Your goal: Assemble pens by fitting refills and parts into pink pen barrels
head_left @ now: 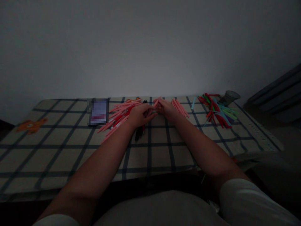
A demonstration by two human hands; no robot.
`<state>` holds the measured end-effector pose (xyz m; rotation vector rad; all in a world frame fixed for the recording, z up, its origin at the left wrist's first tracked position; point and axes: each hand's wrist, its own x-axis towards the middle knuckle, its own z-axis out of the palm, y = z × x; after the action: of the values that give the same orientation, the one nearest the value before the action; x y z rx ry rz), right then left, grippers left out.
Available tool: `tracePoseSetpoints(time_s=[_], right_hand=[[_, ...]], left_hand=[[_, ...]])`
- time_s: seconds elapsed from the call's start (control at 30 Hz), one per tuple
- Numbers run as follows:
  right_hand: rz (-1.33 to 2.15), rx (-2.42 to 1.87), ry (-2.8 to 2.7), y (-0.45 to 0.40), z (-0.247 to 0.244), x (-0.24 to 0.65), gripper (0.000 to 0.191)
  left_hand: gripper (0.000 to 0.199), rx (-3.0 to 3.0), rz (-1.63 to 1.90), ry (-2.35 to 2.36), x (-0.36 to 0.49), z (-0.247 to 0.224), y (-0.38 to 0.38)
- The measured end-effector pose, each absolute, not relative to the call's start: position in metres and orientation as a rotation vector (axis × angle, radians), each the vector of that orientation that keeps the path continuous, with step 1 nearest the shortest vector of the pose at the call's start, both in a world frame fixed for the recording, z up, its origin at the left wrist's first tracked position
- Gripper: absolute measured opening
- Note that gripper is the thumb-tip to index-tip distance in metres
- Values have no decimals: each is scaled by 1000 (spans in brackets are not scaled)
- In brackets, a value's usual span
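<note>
My left hand and my right hand meet near the middle of the table. My right fingers are closed on a pink stick. The left fingers are pinched close beside it, and what they hold is too dim to make out. A pile of pink sticks lies at and under my left hand, with red pens among them. Black items lie partly hidden beneath that hand. Just right of my right hand is a neat row of pink sticks.
A checked cloth covers the table. A phone-like device with a pixelated screen and an orange item lie to the left. Red, green and blue strips lie at the right by a dark cup. A wall stands behind.
</note>
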<state>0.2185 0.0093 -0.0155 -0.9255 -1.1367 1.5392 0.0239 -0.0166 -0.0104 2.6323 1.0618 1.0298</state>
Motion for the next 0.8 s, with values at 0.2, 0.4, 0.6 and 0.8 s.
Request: tracePoseSetpoints(time_s=[0.2, 0.4, 0.6, 0.8], right_hand=[[1537, -916, -1214, 10, -19, 219, 38], [1507, -931, -1278, 8, -18, 219, 42], [1495, -883, -1308, 8, -19, 221, 43], [1496, -938, -1264, 10, -19, 219, 45]], left_hand=[[38, 2587, 1046, 1028, 21, -7, -19], [41, 2593, 1029, 1020, 19, -8, -16], [46, 2604, 963, 1084, 20, -10, -15], [57, 2585, 951, 1095, 20, -13, -11]])
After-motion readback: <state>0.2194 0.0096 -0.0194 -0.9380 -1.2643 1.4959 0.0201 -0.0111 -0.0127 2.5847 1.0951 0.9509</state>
